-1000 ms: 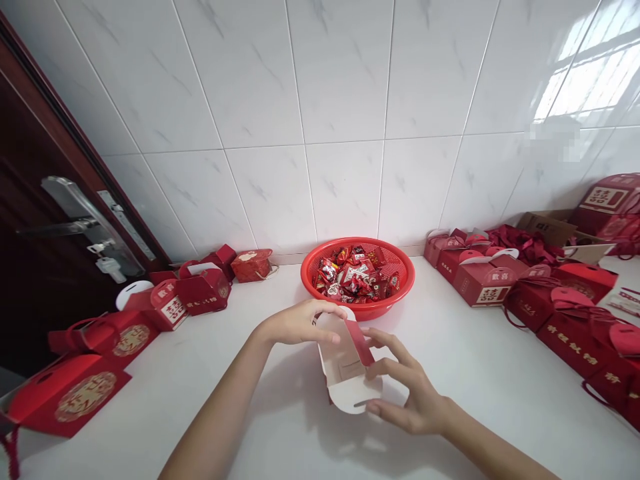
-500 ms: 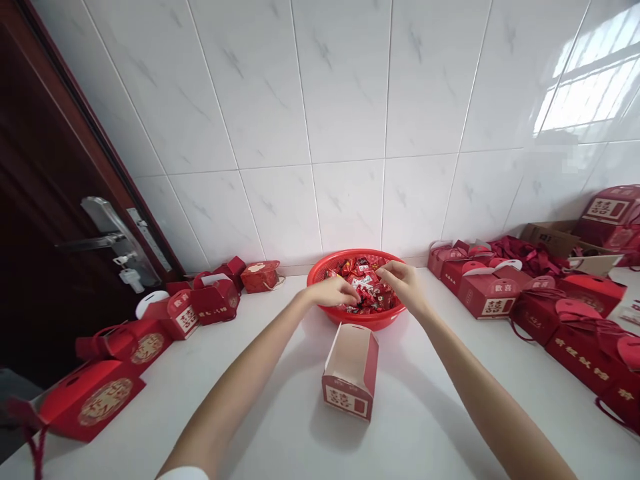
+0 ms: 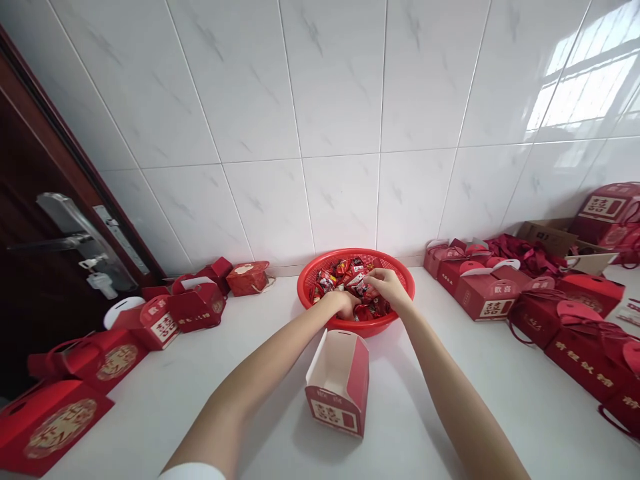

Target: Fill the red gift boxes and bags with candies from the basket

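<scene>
A red plastic basket [image 3: 303,291] filled with red-wrapped candies [image 3: 343,268] stands near the wall. My left hand [image 3: 345,304] reaches into its front, fingers curled down among the candies; the fingertips and anything they hold are hidden. Above the basket's right side, my right hand [image 3: 389,288] has thumb and fingers pinched at a red and white wrapped candy [image 3: 359,283]. Between my forearms an open-topped red and white gift box [image 3: 334,412] sits upright on the white table [image 3: 400,413]. What I see of its inside is bare cardboard.
Several red gift boxes [image 3: 120,357] line the left side, near a dark door [image 3: 40,160]. More red boxes [image 3: 485,293] run along the right, with dark red ribbons [image 3: 523,255] and an open brown carton [image 3: 547,233] behind. A tiled wall [image 3: 345,200] closes off the back.
My left hand has gone deeper into the candies, and its fingertips are now hidden. My right hand has moved slightly inward and lower. The whole view has shifted a little.
</scene>
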`<act>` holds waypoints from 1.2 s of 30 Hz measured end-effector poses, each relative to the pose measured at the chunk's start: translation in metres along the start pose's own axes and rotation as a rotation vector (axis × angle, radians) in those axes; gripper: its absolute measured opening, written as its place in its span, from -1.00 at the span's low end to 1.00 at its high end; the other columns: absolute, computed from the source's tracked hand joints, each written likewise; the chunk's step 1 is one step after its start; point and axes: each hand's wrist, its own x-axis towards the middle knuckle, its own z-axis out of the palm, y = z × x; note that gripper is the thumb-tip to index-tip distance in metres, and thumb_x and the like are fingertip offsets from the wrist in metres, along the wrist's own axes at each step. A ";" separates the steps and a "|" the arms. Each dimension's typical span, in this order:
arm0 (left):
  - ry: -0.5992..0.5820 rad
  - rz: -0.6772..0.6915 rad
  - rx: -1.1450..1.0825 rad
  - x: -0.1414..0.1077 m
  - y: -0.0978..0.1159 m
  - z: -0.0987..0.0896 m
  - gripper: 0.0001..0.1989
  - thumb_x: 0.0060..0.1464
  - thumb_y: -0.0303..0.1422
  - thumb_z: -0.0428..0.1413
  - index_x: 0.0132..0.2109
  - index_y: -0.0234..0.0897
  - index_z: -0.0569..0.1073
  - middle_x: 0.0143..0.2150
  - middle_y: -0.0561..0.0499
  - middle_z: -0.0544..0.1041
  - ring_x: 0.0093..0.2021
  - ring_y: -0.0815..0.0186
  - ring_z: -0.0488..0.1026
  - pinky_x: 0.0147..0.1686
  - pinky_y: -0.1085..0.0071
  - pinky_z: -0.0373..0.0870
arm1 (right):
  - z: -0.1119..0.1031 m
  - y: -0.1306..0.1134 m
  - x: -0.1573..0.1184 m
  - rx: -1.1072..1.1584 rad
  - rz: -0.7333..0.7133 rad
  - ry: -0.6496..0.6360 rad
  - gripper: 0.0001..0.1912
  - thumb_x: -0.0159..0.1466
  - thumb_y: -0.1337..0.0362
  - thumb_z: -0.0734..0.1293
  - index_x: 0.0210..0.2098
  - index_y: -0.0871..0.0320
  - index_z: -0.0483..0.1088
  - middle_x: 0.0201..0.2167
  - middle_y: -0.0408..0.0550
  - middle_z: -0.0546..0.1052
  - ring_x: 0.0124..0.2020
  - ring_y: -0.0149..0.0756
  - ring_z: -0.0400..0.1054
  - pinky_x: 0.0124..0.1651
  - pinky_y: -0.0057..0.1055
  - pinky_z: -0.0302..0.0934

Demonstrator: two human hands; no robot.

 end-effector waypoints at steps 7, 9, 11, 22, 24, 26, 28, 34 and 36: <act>-0.129 -0.089 0.064 -0.008 0.003 -0.002 -0.25 -0.26 -0.41 0.24 0.20 -0.18 0.45 0.18 -0.20 0.53 0.09 -0.10 0.51 -0.04 0.19 0.49 | -0.002 0.000 0.001 0.045 0.011 0.052 -0.86 0.00 0.22 0.38 -0.57 0.15 0.39 -0.62 -0.18 0.41 -0.57 -0.40 0.33 -0.53 -0.48 0.19; -0.130 -0.069 0.036 -0.008 0.002 -0.003 -0.29 -0.27 -0.43 0.24 0.15 -0.19 0.49 0.10 -0.15 0.58 0.04 -0.06 0.53 -0.09 0.26 0.49 | -0.002 -0.001 0.001 0.050 0.014 0.056 -0.87 -0.01 0.22 0.38 -0.58 0.15 0.40 -0.63 -0.18 0.41 -0.57 -0.40 0.33 -0.52 -0.48 0.19; -0.115 -0.028 -0.016 -0.009 0.000 -0.005 -0.34 -0.27 -0.44 0.24 0.10 -0.18 0.52 0.05 -0.10 0.61 0.02 0.00 0.55 -0.11 0.32 0.49 | -0.002 -0.001 0.001 0.057 0.015 0.059 -0.87 -0.02 0.23 0.38 -0.58 0.15 0.40 -0.62 -0.17 0.42 -0.57 -0.39 0.33 -0.51 -0.47 0.20; 0.357 0.071 -0.858 -0.021 -0.002 -0.003 -0.47 -0.28 -0.60 0.27 -0.04 -0.31 0.57 -0.27 0.05 0.62 -0.25 0.24 0.55 -0.24 0.41 0.48 | -0.003 -0.001 -0.002 0.070 0.005 0.082 -0.72 0.02 0.04 0.42 -0.51 0.14 0.46 -0.55 -0.14 0.49 -0.49 -0.33 0.33 -0.44 -0.42 0.17; 0.451 0.038 -0.898 -0.021 -0.002 -0.003 -0.48 -0.20 -0.58 0.24 0.01 -0.30 0.54 -0.20 0.03 0.62 -0.21 0.25 0.55 -0.19 0.38 0.49 | -0.002 -0.003 -0.004 0.072 0.000 0.065 -0.65 0.04 -0.04 0.42 -0.46 0.15 0.49 -0.52 -0.13 0.51 -0.47 -0.32 0.34 -0.42 -0.40 0.19; 0.524 0.001 -0.945 -0.021 -0.001 -0.003 -0.46 -0.19 -0.59 0.24 0.03 -0.30 0.52 -0.16 0.00 0.63 -0.21 0.24 0.55 -0.15 0.34 0.50 | -0.001 -0.004 -0.005 0.086 -0.012 0.044 -0.61 0.02 -0.06 0.45 -0.40 0.15 0.52 -0.45 -0.10 0.55 -0.41 -0.29 0.39 -0.38 -0.39 0.24; 0.566 -0.018 -0.990 -0.021 -0.001 -0.003 -0.44 -0.22 -0.60 0.26 0.03 -0.29 0.52 -0.13 -0.02 0.63 -0.19 0.23 0.56 -0.13 0.33 0.50 | 0.000 -0.003 -0.006 0.111 -0.024 0.037 -0.60 -0.04 -0.02 0.49 -0.34 0.14 0.52 -0.38 -0.08 0.59 -0.35 -0.24 0.44 -0.33 -0.36 0.30; 0.624 -0.015 -1.117 -0.025 0.002 -0.007 -0.70 0.01 -0.29 0.27 -0.07 -0.22 0.54 -0.16 -0.02 0.62 -0.23 0.27 0.56 -0.21 0.39 0.51 | -0.002 0.007 -0.001 0.131 -0.023 0.161 -0.64 -0.07 0.05 0.51 -0.37 0.12 0.46 -0.41 -0.09 0.59 -0.34 -0.16 0.48 -0.29 -0.28 0.37; 0.646 -0.018 -1.145 -0.024 0.002 -0.008 -0.72 0.11 -0.13 0.18 -0.16 -0.23 0.54 -0.16 -0.04 0.62 -0.23 0.27 0.56 -0.25 0.39 0.52 | -0.002 0.010 0.001 0.138 -0.026 0.209 -0.66 -0.04 0.06 0.50 -0.35 0.11 0.45 -0.38 -0.09 0.60 -0.32 -0.15 0.50 -0.27 -0.27 0.39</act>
